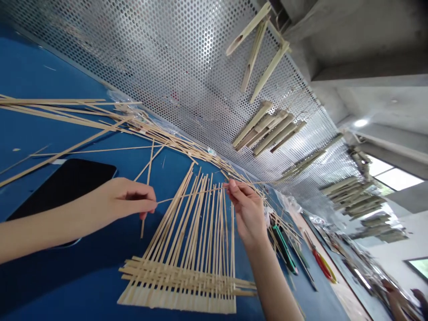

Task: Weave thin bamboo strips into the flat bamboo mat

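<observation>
**Pinched at Both Ends**

Our left hand (129, 198) and right hand (244, 209) each pinch one end of a thin bamboo strip (192, 194) between the fingertips, holding it taut above a flat bamboo weave (180, 278). The weave lies on a blue tabletop (40, 133) just below the hands, its cross strips bunched at the near edge, its long strips running far. Loose bamboo strips (83, 116) fan out to the far left, near a black tablet (63, 187) (partly under our left forearm). To the right lie a green-handled tool (284, 249) and a red-handled tool (323, 265) — and along the far edge stands a perforated metal panel (167, 67), hung with bamboo pieces (267, 129).
</observation>
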The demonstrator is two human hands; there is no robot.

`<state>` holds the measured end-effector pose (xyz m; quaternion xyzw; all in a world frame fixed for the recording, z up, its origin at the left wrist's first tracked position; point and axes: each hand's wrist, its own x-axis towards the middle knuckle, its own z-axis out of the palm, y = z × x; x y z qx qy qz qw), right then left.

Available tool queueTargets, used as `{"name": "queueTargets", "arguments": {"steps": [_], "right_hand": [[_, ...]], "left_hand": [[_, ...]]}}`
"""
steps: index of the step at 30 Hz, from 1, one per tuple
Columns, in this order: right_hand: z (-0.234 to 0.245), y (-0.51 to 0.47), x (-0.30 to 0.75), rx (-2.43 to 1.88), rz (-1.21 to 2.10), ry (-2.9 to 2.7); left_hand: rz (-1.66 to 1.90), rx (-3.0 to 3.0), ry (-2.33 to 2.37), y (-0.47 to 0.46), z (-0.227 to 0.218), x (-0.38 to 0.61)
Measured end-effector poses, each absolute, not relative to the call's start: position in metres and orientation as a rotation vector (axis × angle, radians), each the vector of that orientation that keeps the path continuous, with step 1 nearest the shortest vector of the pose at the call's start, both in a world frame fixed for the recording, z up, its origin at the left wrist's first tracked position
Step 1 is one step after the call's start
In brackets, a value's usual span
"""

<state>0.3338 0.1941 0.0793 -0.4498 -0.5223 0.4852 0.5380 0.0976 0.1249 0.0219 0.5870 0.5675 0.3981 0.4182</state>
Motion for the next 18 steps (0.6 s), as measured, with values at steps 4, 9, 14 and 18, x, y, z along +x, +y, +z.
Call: {"name": "queueTargets", "arguments": {"steps": [4,9,14,18], "right_hand": [[0.093,0.198,0.346,-1.068,1.034,-1.241],[0.104,0.206,0.362,-1.079,0.934,-1.240],[0.112,0.212,0.375,-1.074,0.898,-1.234],[0.120,0.215,0.385,-1.062,0.897,-1.241]], "left_hand": [[0.862,1.528,1.392,0.128,0.027,0.093],[0.877,1.509,1.386,0.128,0.032,0.094],[0.921,1.487,1.339,0.124,0.034,0.095],[0.938,1.471,1.291,0.122,0.035,0.098]]}}
